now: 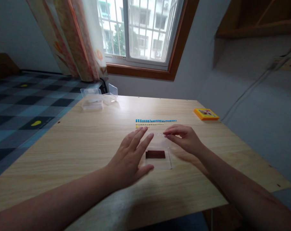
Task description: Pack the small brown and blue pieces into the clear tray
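My left hand (128, 157) hovers at the left side of a clear plastic case (168, 162), its fingers spread and nothing in them. Inside that case lies a flat stack of dark reddish-brown strips (155, 154). Beyond the case, my right hand (182, 136) is closed in a pinch, thumb against fingertips; whatever it may hold is too small to make out. Past the hands, small pieces lie in rows: a long blue row (156, 121), a thinner greyish row (150, 124) and a short yellow row (137, 127), partly hidden by my left fingertips.
Clear plastic boxes with raised lids, one larger (92, 102) and one smaller (110, 98), stand at the table's far left corner. A yellow-orange box (206, 114) lies near the right edge. The wooden table (99, 131) meets a checked bed (39, 99) on the left.
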`<state>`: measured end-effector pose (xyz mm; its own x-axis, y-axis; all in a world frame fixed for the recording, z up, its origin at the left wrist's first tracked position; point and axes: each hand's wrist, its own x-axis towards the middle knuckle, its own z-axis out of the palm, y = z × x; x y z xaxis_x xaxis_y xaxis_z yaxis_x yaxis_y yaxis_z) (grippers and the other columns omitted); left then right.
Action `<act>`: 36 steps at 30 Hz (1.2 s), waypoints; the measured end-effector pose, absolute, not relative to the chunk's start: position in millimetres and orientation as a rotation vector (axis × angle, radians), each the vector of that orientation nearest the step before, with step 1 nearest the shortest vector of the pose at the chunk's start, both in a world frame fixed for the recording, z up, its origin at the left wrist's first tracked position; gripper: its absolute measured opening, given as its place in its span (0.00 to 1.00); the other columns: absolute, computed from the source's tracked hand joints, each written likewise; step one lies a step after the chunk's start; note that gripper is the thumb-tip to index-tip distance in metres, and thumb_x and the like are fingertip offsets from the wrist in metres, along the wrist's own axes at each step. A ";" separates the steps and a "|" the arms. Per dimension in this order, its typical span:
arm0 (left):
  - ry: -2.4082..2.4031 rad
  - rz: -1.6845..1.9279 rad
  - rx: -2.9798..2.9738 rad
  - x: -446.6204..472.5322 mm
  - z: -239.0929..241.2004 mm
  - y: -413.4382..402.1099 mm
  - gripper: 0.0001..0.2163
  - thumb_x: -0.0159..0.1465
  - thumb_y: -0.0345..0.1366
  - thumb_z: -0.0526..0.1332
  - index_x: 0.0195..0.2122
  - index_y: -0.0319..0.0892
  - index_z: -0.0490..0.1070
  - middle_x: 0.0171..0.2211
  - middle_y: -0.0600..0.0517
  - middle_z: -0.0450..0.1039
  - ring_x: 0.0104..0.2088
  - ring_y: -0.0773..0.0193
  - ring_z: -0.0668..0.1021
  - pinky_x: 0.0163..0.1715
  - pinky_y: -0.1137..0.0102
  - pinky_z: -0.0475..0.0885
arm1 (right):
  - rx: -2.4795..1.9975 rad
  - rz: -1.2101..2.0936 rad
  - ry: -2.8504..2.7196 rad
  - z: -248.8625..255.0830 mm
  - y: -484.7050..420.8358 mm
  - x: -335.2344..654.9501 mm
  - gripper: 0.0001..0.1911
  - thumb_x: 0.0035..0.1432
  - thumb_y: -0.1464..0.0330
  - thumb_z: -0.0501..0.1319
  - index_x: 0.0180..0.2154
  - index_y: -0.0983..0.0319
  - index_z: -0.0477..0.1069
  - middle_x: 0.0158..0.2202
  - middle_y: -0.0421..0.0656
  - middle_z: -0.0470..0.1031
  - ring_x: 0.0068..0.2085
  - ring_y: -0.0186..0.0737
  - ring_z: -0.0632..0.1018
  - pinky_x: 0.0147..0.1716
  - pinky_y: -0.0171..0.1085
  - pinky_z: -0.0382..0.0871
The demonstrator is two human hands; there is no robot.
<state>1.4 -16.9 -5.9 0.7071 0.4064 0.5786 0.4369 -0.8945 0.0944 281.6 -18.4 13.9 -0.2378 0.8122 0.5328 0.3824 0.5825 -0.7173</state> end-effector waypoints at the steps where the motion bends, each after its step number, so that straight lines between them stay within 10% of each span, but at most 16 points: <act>1: -0.712 -0.946 -2.862 1.6 -5.9 -16.8 0.45 0.66 0.46 0.66 0.76 0.42 0.40 0.74 0.34 0.47 0.72 0.37 0.56 0.68 0.43 0.58 | -0.936 0.603 -1.853 14.9 -18.7 282.4 0.05 0.64 0.67 0.69 0.40 0.57 0.84 0.40 0.45 0.84 0.41 0.40 0.82 0.39 0.39 0.77; 10: -0.675 -1.059 -3.037 1.4 -7.9 -14.3 0.32 0.65 0.41 0.66 0.67 0.43 0.55 0.66 0.37 0.65 0.66 0.43 0.67 0.65 0.46 0.66 | -0.767 1.081 -1.972 16.6 -23.3 284.2 0.21 0.58 0.66 0.73 0.53 0.59 0.77 0.39 0.42 0.78 0.40 0.37 0.78 0.42 0.38 0.74; 17: -0.656 -0.916 -3.198 2.4 3.1 -16.0 0.13 0.67 0.36 0.64 0.50 0.42 0.67 0.57 0.40 0.72 0.59 0.47 0.74 0.59 0.50 0.72 | -0.761 0.901 -2.287 25.0 -27.0 279.3 0.08 0.58 0.66 0.74 0.40 0.60 0.82 0.39 0.43 0.77 0.42 0.39 0.77 0.44 0.40 0.71; 36: -0.964 -0.818 -3.472 2.2 6.5 -12.7 0.13 0.62 0.37 0.66 0.47 0.43 0.70 0.58 0.41 0.73 0.57 0.48 0.76 0.56 0.52 0.73 | -0.695 0.596 -2.374 10.6 -30.6 266.6 0.06 0.56 0.69 0.74 0.37 0.59 0.84 0.38 0.43 0.74 0.40 0.38 0.75 0.40 0.38 0.69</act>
<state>2.2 -12.7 6.5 0.7833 0.5700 0.2481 0.3375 -0.7250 0.6004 266.6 -30.6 10.6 -0.6903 0.5975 0.4079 0.3342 0.7634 -0.5527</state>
